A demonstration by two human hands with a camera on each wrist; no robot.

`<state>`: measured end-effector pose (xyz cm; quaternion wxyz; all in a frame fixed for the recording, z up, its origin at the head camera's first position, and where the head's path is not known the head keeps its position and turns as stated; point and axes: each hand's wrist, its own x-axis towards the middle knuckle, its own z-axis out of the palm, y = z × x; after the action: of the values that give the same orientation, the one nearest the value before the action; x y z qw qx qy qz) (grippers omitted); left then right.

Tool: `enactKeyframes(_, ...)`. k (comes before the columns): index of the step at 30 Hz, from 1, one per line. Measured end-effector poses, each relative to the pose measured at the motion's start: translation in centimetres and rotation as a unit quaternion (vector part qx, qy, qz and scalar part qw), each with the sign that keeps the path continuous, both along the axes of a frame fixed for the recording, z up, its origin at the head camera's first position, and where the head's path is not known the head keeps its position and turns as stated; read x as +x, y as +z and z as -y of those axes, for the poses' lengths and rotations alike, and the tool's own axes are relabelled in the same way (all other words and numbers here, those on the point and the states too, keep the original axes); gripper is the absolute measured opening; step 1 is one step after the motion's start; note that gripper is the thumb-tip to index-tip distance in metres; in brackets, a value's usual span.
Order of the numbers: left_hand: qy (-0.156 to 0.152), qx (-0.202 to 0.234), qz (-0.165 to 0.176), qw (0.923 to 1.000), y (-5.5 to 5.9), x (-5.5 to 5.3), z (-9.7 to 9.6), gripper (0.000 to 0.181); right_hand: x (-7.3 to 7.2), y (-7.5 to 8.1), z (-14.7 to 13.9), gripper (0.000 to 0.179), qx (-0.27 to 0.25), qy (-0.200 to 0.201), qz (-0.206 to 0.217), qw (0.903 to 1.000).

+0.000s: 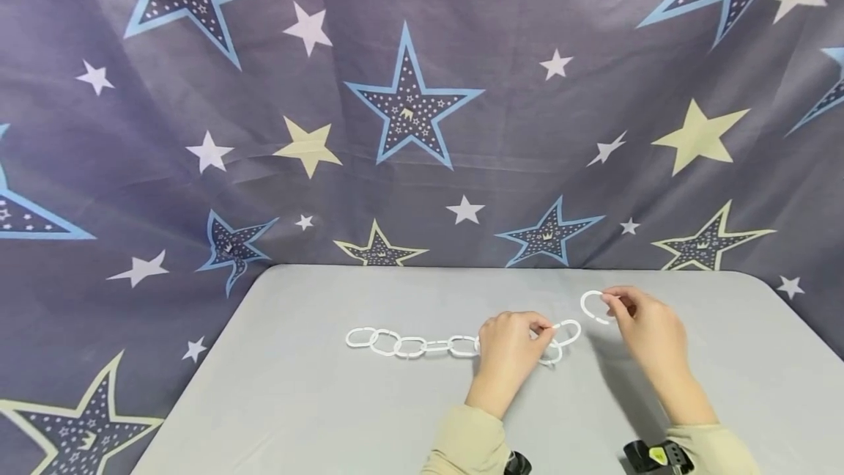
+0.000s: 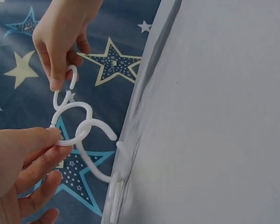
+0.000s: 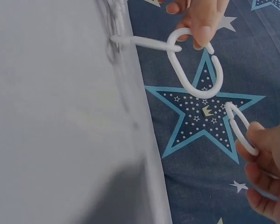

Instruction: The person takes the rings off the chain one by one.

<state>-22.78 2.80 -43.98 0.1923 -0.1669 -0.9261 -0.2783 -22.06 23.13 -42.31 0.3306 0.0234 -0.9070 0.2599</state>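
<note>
A chain of several white plastic links [image 1: 438,344] lies in a row on the grey table. My left hand [image 1: 511,347] pinches its right-end link [image 3: 179,72] between thumb and forefinger, holding that end up off the table. This end link has a small gap in its rim and hangs through the neighbouring link [image 2: 86,158]. To the right, my right hand [image 1: 649,332] holds a single white link [image 3: 241,134] by its side with thumb and fingers. That link, also gapped, is held in the air near the chain's end and appears apart from it.
The grey table [image 1: 277,416] extends around both hands, its far edge meeting a dark curtain [image 1: 501,138] printed with stars. Black wrist devices [image 1: 659,455] sit at both sleeves.
</note>
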Motion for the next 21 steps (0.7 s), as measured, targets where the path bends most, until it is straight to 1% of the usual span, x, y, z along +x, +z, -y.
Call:
enactKeyframes(4,0.003,0.0,0.004,1.0,0.0,0.0,-0.5,0.004,-0.2,0.0,-0.3,0.009,-0.01,-0.019,0.011,0.9997)
enactKeyframes(8,0.007,-0.001,0.008,0.9999,0.1,0.2,-0.7,0.004,-0.8,-0.1,-0.7,0.012,0.001,-0.016,0.041,0.999)
enactKeyframes(15,0.01,-0.004,0.007,0.9999,-0.1,0.4,-0.7,0.005,-2.6,-0.4,-1.6,0.014,0.026,0.008,0.101,0.9945)
enactKeyframes(21,0.012,0.009,-0.001,0.9999,0.0,0.4,-0.6,0.006,-4.5,-0.8,-2.2,0.014,0.043,0.046,0.121,0.9907)
